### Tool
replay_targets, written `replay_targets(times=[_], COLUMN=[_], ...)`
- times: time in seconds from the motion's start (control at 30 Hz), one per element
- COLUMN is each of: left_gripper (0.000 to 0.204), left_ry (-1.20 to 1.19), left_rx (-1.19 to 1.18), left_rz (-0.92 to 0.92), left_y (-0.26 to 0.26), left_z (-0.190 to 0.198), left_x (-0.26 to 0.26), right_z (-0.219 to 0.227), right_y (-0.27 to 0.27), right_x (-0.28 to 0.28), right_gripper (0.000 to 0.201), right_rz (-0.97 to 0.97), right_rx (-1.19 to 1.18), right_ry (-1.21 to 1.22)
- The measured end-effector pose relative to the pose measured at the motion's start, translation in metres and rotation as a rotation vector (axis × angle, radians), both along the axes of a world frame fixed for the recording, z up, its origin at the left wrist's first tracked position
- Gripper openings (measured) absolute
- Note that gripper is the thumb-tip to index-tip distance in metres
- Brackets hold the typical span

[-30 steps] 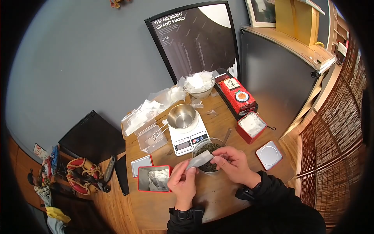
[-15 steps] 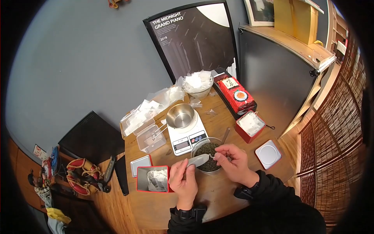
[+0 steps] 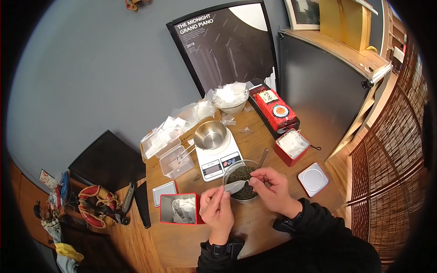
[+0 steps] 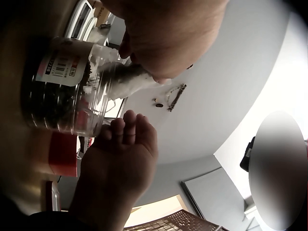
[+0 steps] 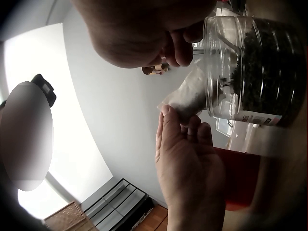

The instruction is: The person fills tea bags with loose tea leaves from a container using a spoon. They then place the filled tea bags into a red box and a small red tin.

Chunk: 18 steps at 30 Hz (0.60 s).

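Observation:
A small pale tea bag (image 3: 235,186) with dark contents is pinched by my left hand (image 3: 217,212) between thumb and fingers, just over the near rim of a clear jar (image 3: 226,174) of dark loose leaves. My right hand (image 3: 271,190) has thumb and forefinger together at the bag's other end; whether a string lies between them is too small to tell. In the right wrist view the bag (image 5: 185,95) tilts beside the jar's mouth, its lower end held by the left hand (image 5: 190,166). A spoon handle (image 3: 263,158) sticks out of the jar.
A scale (image 3: 212,169) bears a steel pan (image 3: 211,135). Left stand an open red tin (image 3: 197,209) with bags inside and a clear box (image 3: 175,164). Right are another red tin (image 3: 287,158), a lid (image 3: 313,179) and a red packet (image 3: 283,122). A glass bowl (image 3: 233,108) holds white bags.
The bag has turned from steeply slanted to flatter, and its right end has come away from my right fingers' full grip. My left hand has shifted slightly right and down.

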<state>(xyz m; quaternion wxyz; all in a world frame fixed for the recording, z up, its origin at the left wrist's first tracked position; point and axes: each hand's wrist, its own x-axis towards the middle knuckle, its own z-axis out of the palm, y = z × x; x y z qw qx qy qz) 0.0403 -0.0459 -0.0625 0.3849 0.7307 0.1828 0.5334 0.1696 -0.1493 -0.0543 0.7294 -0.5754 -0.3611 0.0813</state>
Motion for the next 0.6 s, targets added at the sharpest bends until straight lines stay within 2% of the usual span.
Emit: replay_targets(times=[0.4,0.6], left_gripper=[0.022,0.027], left_ry=[0.004,0.024], left_rx=[0.011,0.007], left_rz=[0.027,0.000], left_y=[-0.001,-0.004], left_z=[-0.001,0.003], left_x=[0.001,0.001], right_z=[0.009,0.013], right_y=[-0.002,-0.005], right_x=[0.002,0.001], right_gripper=[0.010,0.014], right_rz=[-0.010,0.066], right_rx=[-0.035,-0.063], right_ry=[-0.179,-0.235])
